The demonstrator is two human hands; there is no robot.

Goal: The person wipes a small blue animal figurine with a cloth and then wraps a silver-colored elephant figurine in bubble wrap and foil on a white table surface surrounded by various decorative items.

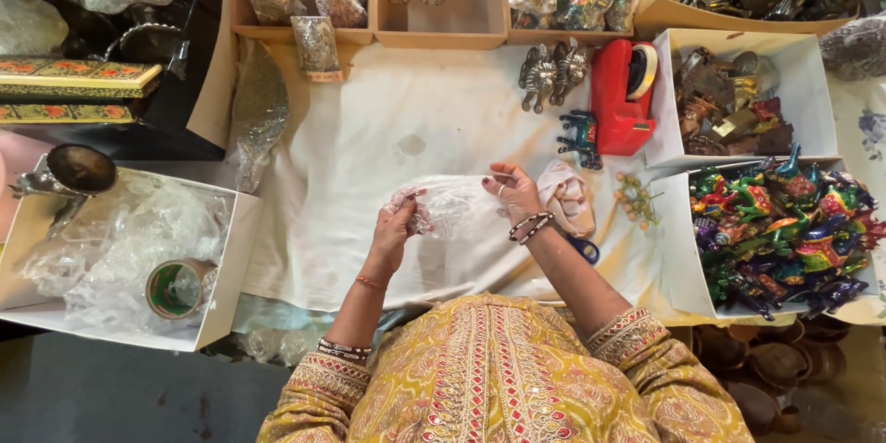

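Note:
Both my hands hold a piece of clear bubble wrap [452,206] over a white cloth [388,138] spread on the table. My left hand [397,226] pinches the wrap's left end, where a small object seems bundled inside; I cannot tell what it is. My right hand [513,192] grips the right end with fingers curled. Bangles sit on both wrists. A pale folded cloth [565,196] lies just right of my right hand, with blue scissor handles [581,247] near my right forearm.
A red tape dispenser [620,97], metal elephant figures [551,72] and a painted elephant [580,134] lie beyond. White boxes at right hold colourful painted figurines [784,226] and metal items [729,106]. A left box [226,295] holds plastic wrap and a tape roll [175,288]. Cardboard trays [443,32] line the far edge.

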